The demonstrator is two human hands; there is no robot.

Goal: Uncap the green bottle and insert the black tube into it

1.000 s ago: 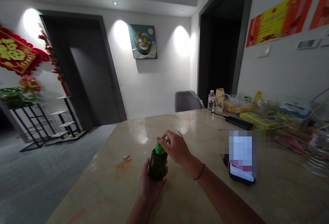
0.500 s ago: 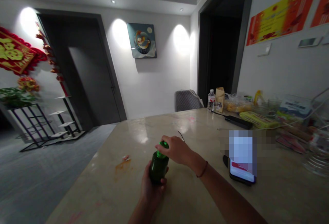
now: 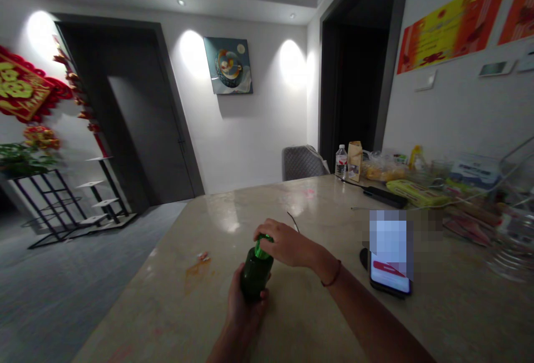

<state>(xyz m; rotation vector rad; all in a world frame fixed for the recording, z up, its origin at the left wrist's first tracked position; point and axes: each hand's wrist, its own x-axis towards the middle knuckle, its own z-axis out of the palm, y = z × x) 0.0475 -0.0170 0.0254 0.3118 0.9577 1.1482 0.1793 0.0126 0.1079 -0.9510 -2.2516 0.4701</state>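
A: Where to find the bottle?

B: Between two hands, over the near part of the table. Dark green, tilted slightly, with the top leaning to the right. Hard to tell whether touching the tabletop or raised above it.

A: Doing what with the left hand?

B: Wrapping the lower half of the bottle from below, with the thumb up along the left side and the fingertips coming around on the right. Reaching in from the bottom of the view, along a left forearm slanting up to the right.

A: And with the right hand?

B: Holding the bright green cap in a narrow grip, with the fingers bent over the top and the back of the hand turned up. Hiding part of the cap; impossible to make out the thumb clearly. Stretching the right forearm diagonally from the lower right, with a slight bend at the wrist and a thin red cord around it.

A: Anything close by?

B: Showing a lit, partly blurred phone to the right of that forearm, a dark strand just behind the right hand, and a small scrap beside an orange-brown stain to the left. Also catching a water bottle beside a paper bag toward the far edge.
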